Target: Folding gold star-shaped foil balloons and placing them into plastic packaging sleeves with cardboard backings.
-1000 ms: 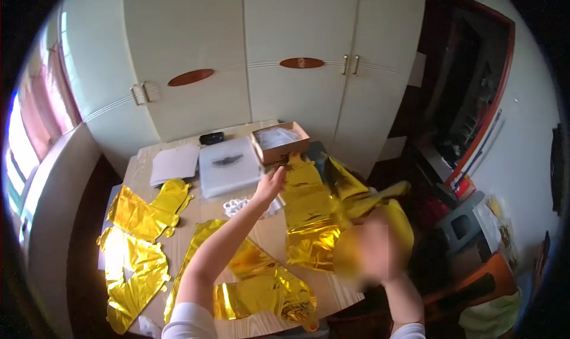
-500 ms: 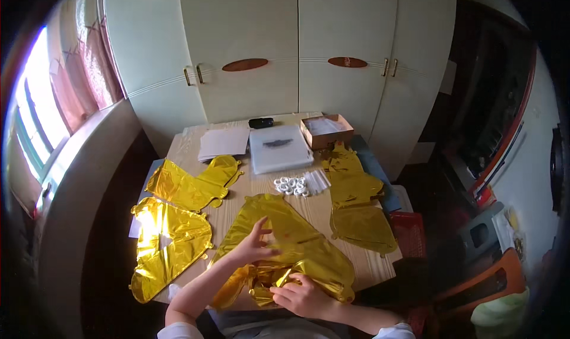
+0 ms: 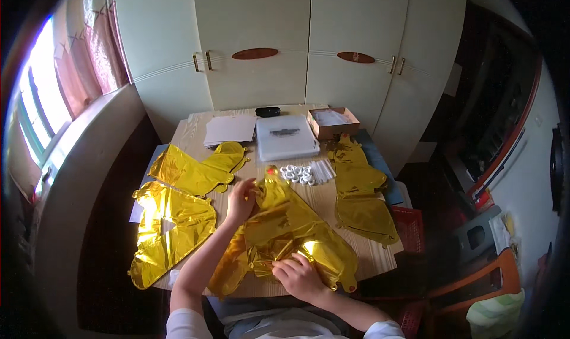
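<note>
A large gold foil balloon (image 3: 285, 217), uninflated and crumpled, lies in front of me with a small red spot at its far tip. My left hand (image 3: 241, 199) is at its upper left edge, the fingers closed on the foil. Its fingertips are partly hidden behind the hand. Lower on the same balloon, near the table's front edge, my right hand (image 3: 298, 276) pinches a wrinkled fold of the film. Just beyond the balloon's tip sit several white rings (image 3: 298, 174) in a pile, beside a bundle of clear, thin strips or tubes (image 3: 323, 171).
More flat gold foil balloons lie at the left (image 3: 172, 229) and at the right (image 3: 362, 187). Farther back are white paper sheets (image 3: 230, 129), a translucent plastic case (image 3: 287, 143), a black object (image 3: 268, 111) and a cardboard box (image 3: 336, 130). A chair (image 3: 475, 279) stands at the right.
My left hand, spread above the foil before, has moved away from me and closed on its upper left edge. The balloon's far end has been pulled farther out. My right hand stays low.
</note>
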Action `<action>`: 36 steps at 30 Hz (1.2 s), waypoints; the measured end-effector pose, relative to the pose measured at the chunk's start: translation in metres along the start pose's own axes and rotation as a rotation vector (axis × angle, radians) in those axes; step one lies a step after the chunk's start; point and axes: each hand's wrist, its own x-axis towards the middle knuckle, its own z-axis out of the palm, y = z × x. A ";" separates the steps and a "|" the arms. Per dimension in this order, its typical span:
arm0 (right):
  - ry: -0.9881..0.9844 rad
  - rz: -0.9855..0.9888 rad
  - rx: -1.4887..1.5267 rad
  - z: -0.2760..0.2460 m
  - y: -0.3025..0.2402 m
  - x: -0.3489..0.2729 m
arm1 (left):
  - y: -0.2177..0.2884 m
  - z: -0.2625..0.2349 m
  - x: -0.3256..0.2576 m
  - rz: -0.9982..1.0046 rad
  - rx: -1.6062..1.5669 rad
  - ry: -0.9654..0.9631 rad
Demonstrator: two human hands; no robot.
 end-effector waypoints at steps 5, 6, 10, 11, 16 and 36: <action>-0.164 0.108 0.104 0.013 -0.007 -0.005 | -0.050 0.009 0.030 -0.103 0.169 -0.036; -0.185 0.109 0.111 0.013 -0.010 -0.007 | -0.055 0.008 0.027 -0.034 0.239 -0.003; -0.151 0.145 0.440 0.000 -0.010 -0.016 | -0.026 0.010 0.007 0.033 0.452 -0.162; -0.137 0.162 0.405 -0.011 0.000 -0.015 | -0.005 0.014 -0.002 0.053 0.495 -0.251; -0.278 0.430 0.131 -0.027 0.065 -0.028 | 0.027 0.002 -0.061 0.165 0.715 -0.534; 0.061 0.418 0.473 0.028 0.137 -0.027 | 0.011 -0.014 -0.077 0.238 0.733 -0.621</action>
